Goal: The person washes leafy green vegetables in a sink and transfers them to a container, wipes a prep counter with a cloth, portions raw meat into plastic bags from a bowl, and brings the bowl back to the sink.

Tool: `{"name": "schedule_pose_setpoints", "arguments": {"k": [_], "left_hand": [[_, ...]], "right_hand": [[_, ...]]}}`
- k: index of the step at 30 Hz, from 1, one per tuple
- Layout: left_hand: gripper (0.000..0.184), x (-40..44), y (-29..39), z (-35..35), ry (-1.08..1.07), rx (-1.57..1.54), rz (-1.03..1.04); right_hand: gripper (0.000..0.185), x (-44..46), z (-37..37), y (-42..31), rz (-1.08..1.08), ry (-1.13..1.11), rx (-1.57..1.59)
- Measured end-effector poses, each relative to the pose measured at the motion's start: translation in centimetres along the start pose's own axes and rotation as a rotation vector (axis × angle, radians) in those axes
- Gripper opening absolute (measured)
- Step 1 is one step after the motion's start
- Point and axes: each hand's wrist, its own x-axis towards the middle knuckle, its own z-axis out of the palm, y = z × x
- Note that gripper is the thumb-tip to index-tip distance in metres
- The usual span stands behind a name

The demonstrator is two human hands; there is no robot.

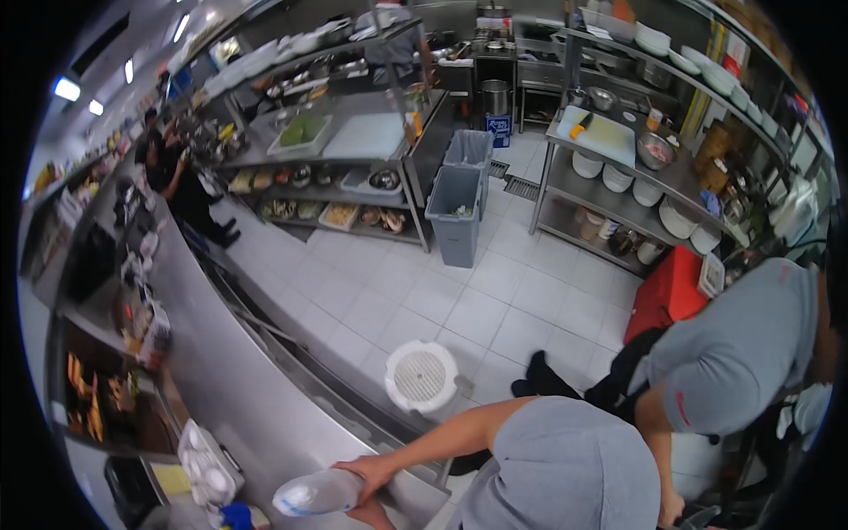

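At the bottom, my right hand [369, 475] reaches in from a grey sleeve and is closed round the near end of a clear, whitish plastic item [316, 493] with a blue mark. It looks like a bag or bottle; which one is unclear. My left hand [373, 514] is partly cut off by the lower edge, against the underside of the same end. The item lies tilted over the steel counter [256, 389]. Left of it, a white tray [209, 464] holds pale pieces, beside a blue cloth or packet [240, 517].
A co-worker in grey [733, 344] bends close on the right, beside a red box [667, 296]. A round white stool [421, 376] and grey bins [457, 212] stand on the tiled floor. Steel shelving with bowls [617, 179] is behind. People in dark clothes [190, 190] stand far left.
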Motion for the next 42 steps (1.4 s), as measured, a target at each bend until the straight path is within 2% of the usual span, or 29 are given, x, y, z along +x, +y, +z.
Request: {"name": "schedule_pose_setpoints", "arguments": {"k": [4, 7, 9, 10, 11, 12, 13, 14, 15, 16, 17, 18, 19, 21, 23, 25, 26, 28, 29, 30, 32, 33, 35, 37, 38, 39, 40, 41, 42], "left_hand": [[0.069, -2.9, 10.2, 7.8, -0.094, -0.198, 0.176], [0.070, -5.6, 16.0, 13.4, -0.175, -0.320, 0.237], [0.070, -6.6, 17.6, 16.8, -0.210, -0.351, 0.196], [0.084, -5.8, 13.3, 18.5, -0.166, -0.141, 0.171], [0.089, -6.0, 16.1, 20.6, -0.292, 0.099, 0.011], [0.088, -6.7, 18.6, 23.9, -0.249, 0.073, 0.102], [0.085, -7.0, 20.7, 27.1, -0.320, 0.190, 0.025], [0.081, -7.1, 19.1, 30.8, -0.421, 0.232, 0.047], [0.079, -7.2, 26.0, 32.8, -0.579, 0.247, -0.088], [0.081, -7.8, 24.3, 36.9, -0.581, 0.108, 0.061], [0.092, -8.4, 24.7, 40.6, -0.633, 0.019, 0.159], [0.105, -8.8, 25.1, 44.4, -0.691, -0.075, 0.253], [0.107, -9.0, 30.0, 45.8, -0.819, -0.014, 0.151], [0.110, -9.8, 33.0, 51.3, -1.085, -0.008, 0.143], [0.114, -11.8, 33.4, 57.8, -1.148, -0.257, 0.404], [0.109, -12.0, 36.8, 61.4, -1.359, -0.240, 0.498], [0.109, -12.3, 37.1, 63.9, -1.348, -0.244, 0.493], [0.114, -13.4, 37.9, 69.6, -1.447, -0.416, 0.806], [0.094, -13.8, 39.9, 72.7, -1.135, -0.927, 1.029], [0.094, -14.2, 40.8, 75.3, -1.137, -0.934, 1.029], [0.094, -14.8, 42.7, 80.1, -1.373, -0.727, 0.860], [0.100, -14.0, 44.8, 82.9, -1.686, -0.657, 0.672], [0.103, -13.9, 50.5, 86.0, -1.650, -0.737, 0.539], [0.091, -15.6, 57.5, 89.1, -1.348, -0.866, 0.759], [0.090, -15.7, 61.5, 90.8, -1.392, -1.110, 0.830], [0.084, -17.7, 64.4, 93.3, -1.421, -1.233, 0.881], [0.074, -20.0, 66.7, 93.8, -1.431, -1.078, 0.947], [0.054, -19.7, 70.2, 93.3, -1.515, -1.190, 1.017], [0.033, -21.6, 71.9, 94.5, -1.797, -1.185, 1.029]], "right_hand": [[0.106, -7.0, -7.1, -2.9, 0.141, 0.024, 0.021], [0.111, -12.6, -12.9, -4.1, 0.066, 0.048, 0.030], [0.117, -16.7, -18.4, -6.1, 0.259, -0.037, -0.063], [0.121, -17.6, -19.4, -1.5, -0.152, 0.137, -0.075], [0.124, -20.4, -23.0, -3.8, 0.104, 0.028, -0.036], [0.114, -22.6, -25.1, -3.7, 0.097, 0.110, 0.075], [0.088, -24.9, -27.4, -2.2, 0.205, 0.087, 0.122], [0.062, -27.2, -30.5, -3.6, 0.388, 0.070, 0.116], [0.052, -29.8, -32.7, -3.9, 0.482, 0.161, 0.188], [0.049, -32.5, -34.6, -5.7, 0.438, 0.305, 0.152], [0.052, -35.5, -36.5, -4.1, 0.416, 0.430, 0.125], [0.048, -38.0, -37.9, -5.5, 0.402, 0.627, 0.131], [0.056, -41.1, -40.5, -4.3, 0.404, 0.651, 0.108], [0.063, -46.7, -43.2, -4.7, 0.414, 0.851, 0.152], [0.063, -49.7, -45.9, -5.0, 0.440, 0.975, 0.110], [0.063, -52.2, -48.6, -5.8, 0.472, 1.109, 0.051], [0.063, -53.2, -49.9, -6.2, 0.486, 1.159, 0.024], [0.064, -55.3, -52.3, -7.0, 0.515, 1.267, -0.031], [0.064, -56.4, -53.5, -7.3, 0.529, 1.313, -0.056], [0.064, -57.6, -54.9, -7.6, 0.536, 1.356, -0.077], [0.065, -59.5, -57.6, -7.9, 0.551, 1.419, -0.120], [0.065, -60.8, -59.0, -7.9, 0.556, 1.451, -0.138], [0.066, -64.4, -61.5, -8.4, 0.563, 1.521, -0.187], [0.067, -69.1, -61.8, -9.4, 0.606, 1.635, -0.221], [0.067, -71.1, -61.5, -9.7, 0.636, 1.688, -0.227], [0.067, -73.2, -61.5, -9.9, 0.653, 1.745, -0.222], [0.068, -74.8, -60.7, -10.4, 0.686, 1.795, -0.221], [0.068, -76.0, -60.2, -10.6, 0.711, 1.824, -0.229], [0.069, -77.1, -59.2, -10.9, 0.742, 1.867, -0.248]]}}
